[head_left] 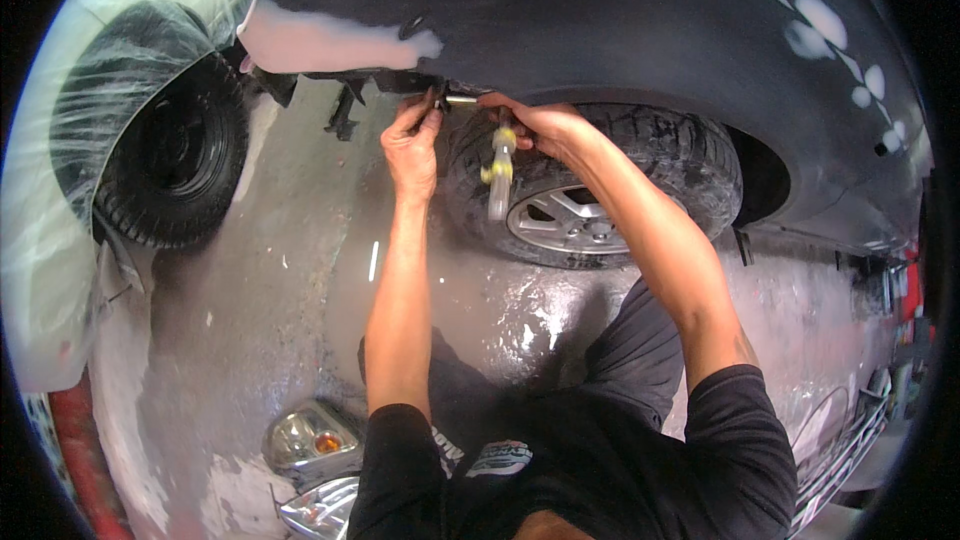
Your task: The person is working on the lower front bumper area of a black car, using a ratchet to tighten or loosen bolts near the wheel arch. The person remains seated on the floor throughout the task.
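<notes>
My left hand (410, 145) is raised to the lower edge of the dark car body panel (550, 20), its fingertips pinched together there. What they pinch is too small and dark to make out. Beside it, at the top of the tire (690, 160), my right hand (540, 128) is closed round a tool with a clear and yellow handle (501, 175) that hangs down below the fingers. A short silver rod (461, 99) bridges the gap between the fingers of both hands. Whether it belongs to the same tool, I cannot tell.
Pinkish filler (330, 40) covers the panel's left corner; black brackets (342, 125) hang beneath. A light car (50, 270) wrapped in plastic film, with a black wheel (180, 155), stands at left. Headlights (310, 435) lie on the wet floor (280, 310) near me. Metal racking (850, 450) is at lower right.
</notes>
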The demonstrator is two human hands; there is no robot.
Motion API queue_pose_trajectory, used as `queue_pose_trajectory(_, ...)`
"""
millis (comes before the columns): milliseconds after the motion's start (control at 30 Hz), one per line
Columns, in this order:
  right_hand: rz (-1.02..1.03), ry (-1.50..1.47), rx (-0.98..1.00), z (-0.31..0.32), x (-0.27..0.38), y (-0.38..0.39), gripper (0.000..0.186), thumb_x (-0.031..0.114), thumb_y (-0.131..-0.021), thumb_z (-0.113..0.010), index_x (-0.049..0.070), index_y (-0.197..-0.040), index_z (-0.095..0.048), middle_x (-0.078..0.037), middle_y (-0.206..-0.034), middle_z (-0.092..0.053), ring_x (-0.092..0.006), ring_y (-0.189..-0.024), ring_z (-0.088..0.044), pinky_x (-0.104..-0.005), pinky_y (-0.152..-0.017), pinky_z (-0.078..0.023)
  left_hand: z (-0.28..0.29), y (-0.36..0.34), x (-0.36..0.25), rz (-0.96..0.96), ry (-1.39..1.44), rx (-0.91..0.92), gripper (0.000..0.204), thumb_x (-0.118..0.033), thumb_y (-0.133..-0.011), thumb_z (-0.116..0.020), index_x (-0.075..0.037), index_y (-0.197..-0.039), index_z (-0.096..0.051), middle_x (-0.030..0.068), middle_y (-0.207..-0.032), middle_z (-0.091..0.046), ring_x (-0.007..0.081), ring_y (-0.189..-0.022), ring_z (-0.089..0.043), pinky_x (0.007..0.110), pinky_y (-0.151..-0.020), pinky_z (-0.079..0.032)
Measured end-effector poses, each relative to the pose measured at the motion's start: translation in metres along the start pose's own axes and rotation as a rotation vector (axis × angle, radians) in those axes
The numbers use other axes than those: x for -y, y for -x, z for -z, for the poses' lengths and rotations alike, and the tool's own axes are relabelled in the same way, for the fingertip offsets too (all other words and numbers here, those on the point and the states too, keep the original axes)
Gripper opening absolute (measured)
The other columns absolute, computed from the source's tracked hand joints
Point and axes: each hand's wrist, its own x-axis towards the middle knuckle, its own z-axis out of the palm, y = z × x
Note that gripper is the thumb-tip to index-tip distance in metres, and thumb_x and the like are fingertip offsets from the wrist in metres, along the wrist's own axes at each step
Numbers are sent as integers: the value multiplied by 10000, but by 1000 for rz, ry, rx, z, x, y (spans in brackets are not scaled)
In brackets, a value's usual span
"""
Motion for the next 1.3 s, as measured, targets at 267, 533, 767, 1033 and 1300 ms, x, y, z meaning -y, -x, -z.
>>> queue_pose_trajectory(267,462,344,-179,-5,-37,-19,228,248,-922,-698,38,-1006,-674,-37,-743,-608,-129,-526,-516,-305,-469,-386,-5,6,-10,25,-112,-34,154,-46,-957,-648,20,-1086,-700,-17,-816,-597,44,-612,-487,219,-513,-389)
queue_pose_trajectory(533,938,988,-348,-9,-50,-4,218,167,-933,-683,32,-1103,-686,-204,-956,-706,-389,-845,-700,-385,-708,-528,-6,-11,-66,480,-134,53,154,-95,-979,-603,12,-1062,-677,12,-768,-608,76,-516,-502,233,-394,-383)
queue_pose_trajectory(767,550,753,-225,7,-36,8,339,273,-922,-703,-34,-1066,-682,-179,-919,-727,-298,-805,-699,-381,-733,-520,-12,-5,-63,411,-161,-13,227,-89,-963,-642,76,-1116,-672,60,-769,-637,85,-498,-527,247,-400,-421)
queue_pose_trajectory(1033,602,715,-288,10,-33,-17,378,321,-925,-705,-40,-1031,-669,-128,-846,-704,-253,-718,-651,-380,-685,-512,1,0,-25,185,-107,28,261,-42,-943,-665,40,-1189,-689,48,-929,-661,103,-729,-589,244,-629,-489)
queue_pose_trajectory(1300,49,39,-8,6,-13,-12,324,349,-920,-718,34,-885,-652,-49,-662,-596,-107,-390,-450,-279,-347,-325,-9,5,-9,63,106,-30,260,-80,-941,-693,45,-1168,-695,29,-1025,-676,109,-929,-591,256,-806,-477)
